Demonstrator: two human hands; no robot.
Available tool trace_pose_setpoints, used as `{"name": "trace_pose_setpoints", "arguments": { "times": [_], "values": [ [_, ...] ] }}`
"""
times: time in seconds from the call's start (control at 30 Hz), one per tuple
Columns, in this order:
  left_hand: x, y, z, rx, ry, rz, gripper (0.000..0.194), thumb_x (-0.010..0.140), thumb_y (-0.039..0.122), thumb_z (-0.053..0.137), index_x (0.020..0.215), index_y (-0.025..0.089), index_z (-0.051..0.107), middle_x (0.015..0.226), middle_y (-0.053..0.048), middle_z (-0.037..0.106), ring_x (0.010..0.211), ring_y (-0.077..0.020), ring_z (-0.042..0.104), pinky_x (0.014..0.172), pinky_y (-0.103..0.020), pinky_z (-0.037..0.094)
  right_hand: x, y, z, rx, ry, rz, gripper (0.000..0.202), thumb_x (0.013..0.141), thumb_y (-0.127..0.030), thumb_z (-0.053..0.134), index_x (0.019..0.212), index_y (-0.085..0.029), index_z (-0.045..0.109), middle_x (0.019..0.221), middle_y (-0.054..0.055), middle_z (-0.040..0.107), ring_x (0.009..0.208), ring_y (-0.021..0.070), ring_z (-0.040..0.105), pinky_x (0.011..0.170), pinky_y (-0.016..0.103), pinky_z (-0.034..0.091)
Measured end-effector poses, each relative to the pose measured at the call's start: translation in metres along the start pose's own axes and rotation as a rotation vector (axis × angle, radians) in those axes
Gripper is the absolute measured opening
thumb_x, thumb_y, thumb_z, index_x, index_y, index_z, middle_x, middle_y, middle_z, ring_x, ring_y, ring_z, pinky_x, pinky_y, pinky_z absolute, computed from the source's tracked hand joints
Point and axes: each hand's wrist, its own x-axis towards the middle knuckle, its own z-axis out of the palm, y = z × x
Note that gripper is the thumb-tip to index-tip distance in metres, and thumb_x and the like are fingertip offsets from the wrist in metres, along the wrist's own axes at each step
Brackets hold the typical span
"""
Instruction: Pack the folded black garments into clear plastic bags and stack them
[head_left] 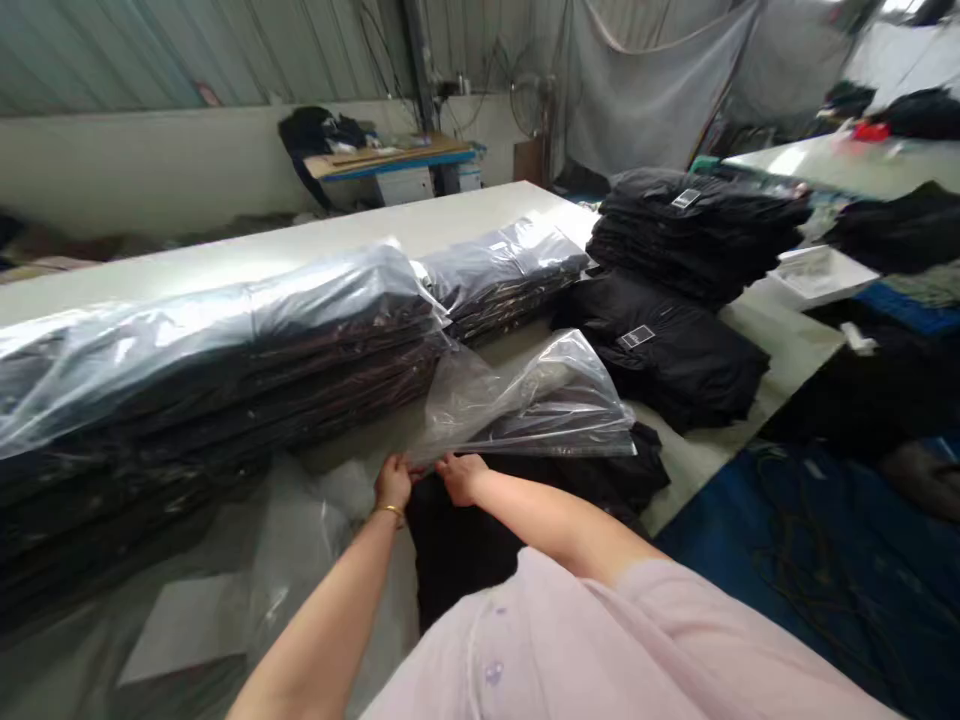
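My left hand (395, 482), with a gold bracelet at the wrist, pinches the near left corner of a clear plastic bag (525, 385). Close beside it, my right hand (461, 478) has its fingers closed at the same near edge. The bag spreads away to the right over a folded black garment (465, 535), part of which lies bare beneath my hands. My right forearm covers some of the cloth, and the fingertips are partly hidden by the plastic.
Bagged black garments (225, 360) are piled at left, with a second bagged pile (510, 270) behind. Loose folded black garments with white tags (675, 350) are stacked at right. A white sheet (187, 625) lies at lower left. Blue covering (810, 570) shows beyond the table's right edge.
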Motion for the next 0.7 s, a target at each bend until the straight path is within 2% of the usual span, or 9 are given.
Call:
{"name": "trace_pose_setpoints", "arguments": {
  "times": [0.07,0.17,0.23,0.33,0.47,0.6,0.7],
  "values": [
    [-0.003,0.002,0.003,-0.012,-0.05,-0.043,0.021,0.095,0.018,0.033,0.107,0.017,0.052,0.101,-0.009,0.068,0.073,-0.0143,0.07,0.059,-0.024,0.053,0.0,0.003,0.001,0.007,-0.007,0.033,0.048,0.083,-0.023,0.062,0.129,-0.016,0.049,0.13,0.018,0.056,0.108,0.0304,0.064,0.079,0.043,0.058],
    [-0.01,0.004,0.0,0.108,-0.068,0.003,0.022,0.096,0.022,0.034,0.106,0.018,0.053,0.088,-0.006,0.07,0.073,-0.0157,0.07,0.06,-0.024,0.051,-0.006,0.006,0.003,0.023,0.079,0.079,0.036,0.089,-0.023,0.055,0.124,-0.019,0.052,0.123,0.015,0.062,0.104,0.0286,0.066,0.078,0.042,0.057],
    [-0.017,0.003,-0.008,0.298,-0.034,0.12,0.022,0.096,0.025,0.037,0.101,0.019,0.057,0.086,-0.005,0.071,0.078,-0.0163,0.069,0.064,-0.023,0.048,-0.014,0.009,0.005,0.043,0.186,0.109,0.028,0.093,-0.021,0.047,0.121,-0.02,0.053,0.118,0.012,0.064,0.099,0.0255,0.068,0.077,0.039,0.056],
    [-0.033,0.002,-0.021,0.645,-0.001,0.343,0.02,0.093,0.031,0.045,0.091,0.021,0.062,0.085,-0.004,0.071,0.081,-0.017,0.066,0.066,-0.023,0.041,-0.027,0.017,0.007,0.062,0.299,0.197,0.029,0.096,-0.015,0.037,0.119,-0.022,0.053,0.114,0.009,0.066,0.093,0.021,0.068,0.077,0.034,0.053],
    [-0.062,0.007,-0.025,0.926,-0.033,0.482,0.023,0.094,0.038,0.046,0.092,0.022,0.063,0.085,-0.003,0.071,0.076,-0.0159,0.064,0.06,-0.023,0.032,-0.041,0.035,0.013,0.0,0.409,0.266,0.034,0.099,-0.016,0.03,0.121,-0.024,0.054,0.114,0.009,0.065,0.096,0.0211,0.065,0.082,0.035,0.05],
    [-0.081,0.014,-0.018,0.97,-0.077,0.527,0.027,0.095,0.041,0.042,0.092,0.023,0.063,0.085,-0.003,0.071,0.074,-0.0154,0.063,0.059,-0.024,0.029,-0.046,0.049,0.022,-0.039,0.484,0.247,0.037,0.1,-0.018,0.027,0.124,-0.024,0.055,0.117,0.011,0.064,0.102,0.0239,0.061,0.089,0.04,0.047],
    [-0.088,0.013,-0.015,0.871,-0.194,0.586,0.029,0.095,0.043,0.041,0.088,0.023,0.062,0.081,0.0,0.071,0.073,-0.014,0.063,0.061,-0.022,0.033,-0.043,0.055,0.031,-0.001,0.501,0.252,0.041,0.099,-0.017,0.027,0.13,-0.023,0.053,0.124,0.011,0.061,0.109,0.024,0.058,0.094,0.042,0.045]
  ]
}}
